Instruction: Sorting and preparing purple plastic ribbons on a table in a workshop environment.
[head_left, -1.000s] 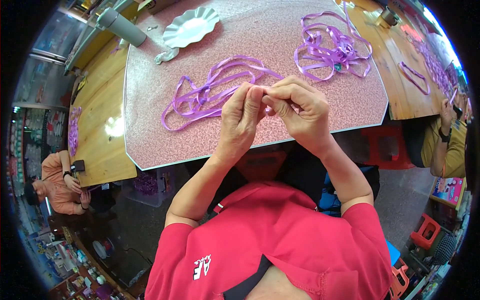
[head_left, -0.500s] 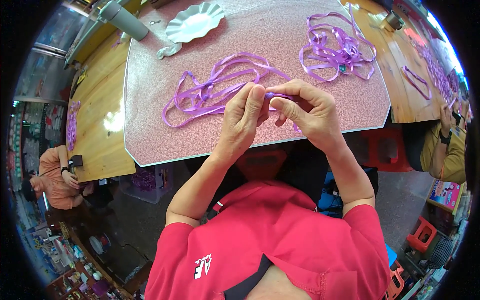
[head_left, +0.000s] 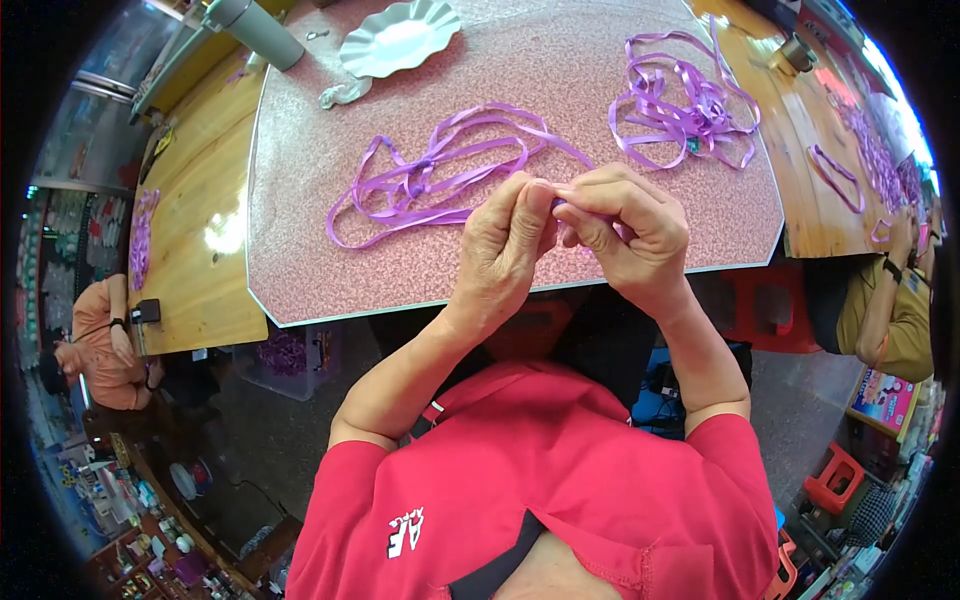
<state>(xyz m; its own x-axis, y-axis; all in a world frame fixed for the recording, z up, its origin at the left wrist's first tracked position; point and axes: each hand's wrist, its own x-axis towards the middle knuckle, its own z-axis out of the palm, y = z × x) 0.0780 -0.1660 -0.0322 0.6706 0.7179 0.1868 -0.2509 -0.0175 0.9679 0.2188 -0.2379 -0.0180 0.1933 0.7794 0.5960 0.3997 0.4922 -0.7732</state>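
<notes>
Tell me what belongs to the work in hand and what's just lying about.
Part of the job:
left hand and right hand, fingertips meeting
looped, shiny, flat purple ribbon, running to them
tangled purple ribbon pile, possibly

Apparently lying about:
white scalloped plate
grey cylindrical bottle
crumpled whitish scrap

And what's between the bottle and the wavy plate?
In the head view, a small shiny thing lies between the bottle and the plate, too small to tell what. A crumpled whitish thing lies lower, close to the plate.

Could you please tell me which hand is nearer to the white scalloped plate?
Left: the left hand is below the plate in view, slightly right; the right hand is farther right.
</notes>
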